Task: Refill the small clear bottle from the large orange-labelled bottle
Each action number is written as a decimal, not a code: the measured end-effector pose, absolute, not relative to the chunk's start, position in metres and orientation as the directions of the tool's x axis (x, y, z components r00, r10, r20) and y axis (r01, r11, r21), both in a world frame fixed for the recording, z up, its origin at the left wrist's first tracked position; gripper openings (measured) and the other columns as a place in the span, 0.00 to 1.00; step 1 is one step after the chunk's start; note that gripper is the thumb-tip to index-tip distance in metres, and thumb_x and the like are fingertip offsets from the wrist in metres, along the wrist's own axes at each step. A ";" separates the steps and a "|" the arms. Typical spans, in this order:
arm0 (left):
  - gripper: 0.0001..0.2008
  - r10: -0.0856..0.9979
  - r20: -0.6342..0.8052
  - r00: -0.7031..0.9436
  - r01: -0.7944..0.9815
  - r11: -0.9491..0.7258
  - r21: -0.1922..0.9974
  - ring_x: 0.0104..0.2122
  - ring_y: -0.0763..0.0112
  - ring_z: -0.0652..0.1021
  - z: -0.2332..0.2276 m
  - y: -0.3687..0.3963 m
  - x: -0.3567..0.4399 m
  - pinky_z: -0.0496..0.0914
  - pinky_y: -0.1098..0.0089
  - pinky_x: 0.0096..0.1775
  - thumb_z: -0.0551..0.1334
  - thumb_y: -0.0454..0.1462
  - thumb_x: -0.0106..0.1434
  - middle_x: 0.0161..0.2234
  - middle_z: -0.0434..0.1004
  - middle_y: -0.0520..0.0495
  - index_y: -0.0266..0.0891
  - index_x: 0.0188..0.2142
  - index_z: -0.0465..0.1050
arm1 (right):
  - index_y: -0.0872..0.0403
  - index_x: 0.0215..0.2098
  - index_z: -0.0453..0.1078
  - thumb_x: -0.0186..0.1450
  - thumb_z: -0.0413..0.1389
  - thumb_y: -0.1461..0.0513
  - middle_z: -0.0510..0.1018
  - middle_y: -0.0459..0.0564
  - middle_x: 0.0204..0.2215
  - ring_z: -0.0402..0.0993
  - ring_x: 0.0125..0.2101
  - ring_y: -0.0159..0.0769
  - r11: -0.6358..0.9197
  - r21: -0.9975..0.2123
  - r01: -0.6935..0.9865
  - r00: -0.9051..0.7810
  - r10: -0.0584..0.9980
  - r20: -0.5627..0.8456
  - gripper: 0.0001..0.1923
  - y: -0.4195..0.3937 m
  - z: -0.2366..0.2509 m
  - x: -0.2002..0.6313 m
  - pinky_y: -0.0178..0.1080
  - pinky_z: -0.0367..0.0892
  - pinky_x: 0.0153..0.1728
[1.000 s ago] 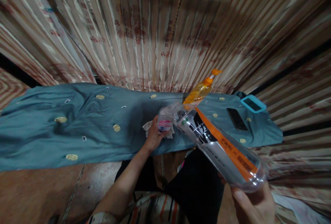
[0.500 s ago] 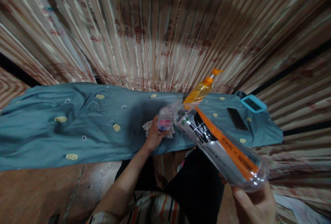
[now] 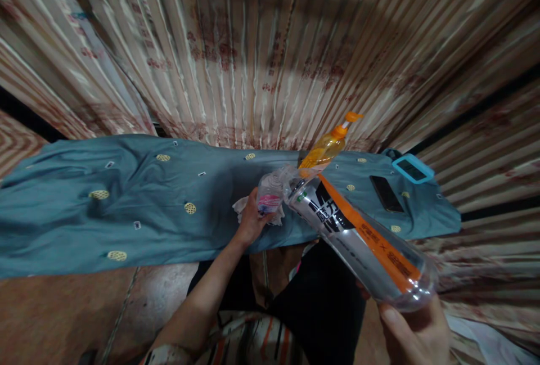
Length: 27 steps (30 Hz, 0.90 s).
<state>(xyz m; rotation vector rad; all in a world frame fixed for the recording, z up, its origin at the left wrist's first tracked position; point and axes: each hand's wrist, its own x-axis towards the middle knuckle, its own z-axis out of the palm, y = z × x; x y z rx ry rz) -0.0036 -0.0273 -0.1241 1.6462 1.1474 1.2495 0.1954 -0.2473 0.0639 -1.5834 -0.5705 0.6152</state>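
Observation:
My right hand [image 3: 411, 328] grips the base of a large clear plastic bottle [image 3: 358, 235] with a silver and orange label. The bottle is tilted, its neck pointing down to the left. In my left hand [image 3: 252, 219] is a small clear plastic bottle [image 3: 270, 193] with a pink and blue label. The two bottles meet at their mouths, though I cannot tell exactly how they touch. Beneath the small bottle lies a crumpled white cloth or tissue [image 3: 240, 207]. Behind the large bottle's neck stands a pump bottle [image 3: 323, 154] of yellow-orange liquid with an orange pump head.
A teal cloth with yellow pineapple prints [image 3: 160, 213] covers the long table. On its right side lie a black phone [image 3: 386, 194] and a light-blue device with a dark screen [image 3: 413, 169]. Pleated patterned curtains [image 3: 253, 55] hang behind and to the right.

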 end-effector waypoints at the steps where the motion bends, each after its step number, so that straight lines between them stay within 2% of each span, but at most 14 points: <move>1: 0.39 0.950 0.290 0.117 0.211 -0.309 0.927 0.62 0.47 0.78 -0.124 -0.027 -0.003 0.71 0.44 0.66 0.76 0.39 0.60 0.63 0.75 0.38 0.45 0.67 0.62 | 0.48 0.67 0.69 0.47 0.79 0.44 0.79 0.53 0.52 0.77 0.44 0.46 -0.099 -0.995 0.011 0.735 0.675 -0.059 0.54 -0.247 0.064 0.195 0.46 0.69 0.50; 4: 0.39 0.953 0.280 0.118 0.207 -0.299 0.931 0.63 0.46 0.78 -0.122 -0.028 -0.003 0.70 0.44 0.67 0.76 0.39 0.60 0.63 0.75 0.37 0.44 0.66 0.63 | 0.49 0.67 0.69 0.49 0.78 0.45 0.79 0.53 0.51 0.76 0.42 0.45 -0.090 -0.995 0.029 0.728 0.684 -0.040 0.52 -0.247 0.065 0.195 0.47 0.69 0.48; 8: 0.38 0.953 0.277 0.122 0.195 -0.297 0.935 0.63 0.46 0.78 -0.119 -0.028 -0.003 0.70 0.45 0.67 0.75 0.39 0.60 0.64 0.75 0.37 0.42 0.66 0.63 | 0.49 0.66 0.70 0.48 0.78 0.45 0.78 0.54 0.54 0.75 0.46 0.47 -0.071 -0.997 0.017 0.731 0.681 -0.036 0.51 -0.245 0.066 0.193 0.47 0.70 0.49; 13: 0.38 0.954 0.273 0.128 0.206 -0.294 0.933 0.64 0.45 0.78 -0.119 -0.028 -0.004 0.70 0.43 0.67 0.74 0.39 0.61 0.65 0.75 0.34 0.42 0.67 0.63 | 0.49 0.67 0.70 0.47 0.79 0.44 0.80 0.51 0.48 0.76 0.40 0.41 -0.076 -0.997 0.004 0.748 0.662 -0.047 0.53 -0.246 0.065 0.193 0.42 0.71 0.44; 18: 0.38 0.954 0.278 0.110 0.226 -0.296 0.928 0.63 0.46 0.78 -0.122 -0.027 -0.004 0.71 0.43 0.66 0.75 0.39 0.59 0.64 0.75 0.35 0.42 0.66 0.64 | 0.49 0.67 0.68 0.48 0.78 0.44 0.79 0.55 0.54 0.77 0.45 0.47 -0.092 -0.995 0.022 0.734 0.678 -0.046 0.54 -0.247 0.062 0.196 0.46 0.72 0.47; 23: 0.39 0.946 0.304 0.112 0.208 -0.322 0.924 0.62 0.47 0.79 -0.122 -0.027 -0.004 0.72 0.44 0.65 0.75 0.39 0.60 0.63 0.76 0.36 0.42 0.67 0.63 | 0.50 0.66 0.69 0.47 0.79 0.45 0.78 0.56 0.53 0.78 0.42 0.45 -0.076 -0.997 0.031 0.734 0.678 -0.029 0.53 -0.246 0.061 0.197 0.44 0.74 0.42; 27: 0.39 0.946 0.304 0.115 0.190 -0.321 0.928 0.62 0.48 0.79 -0.121 -0.027 -0.003 0.71 0.45 0.67 0.75 0.39 0.60 0.63 0.76 0.36 0.44 0.67 0.64 | 0.50 0.67 0.69 0.48 0.79 0.45 0.79 0.55 0.53 0.78 0.42 0.44 -0.077 -0.997 0.020 0.735 0.677 -0.037 0.53 -0.247 0.061 0.196 0.43 0.74 0.43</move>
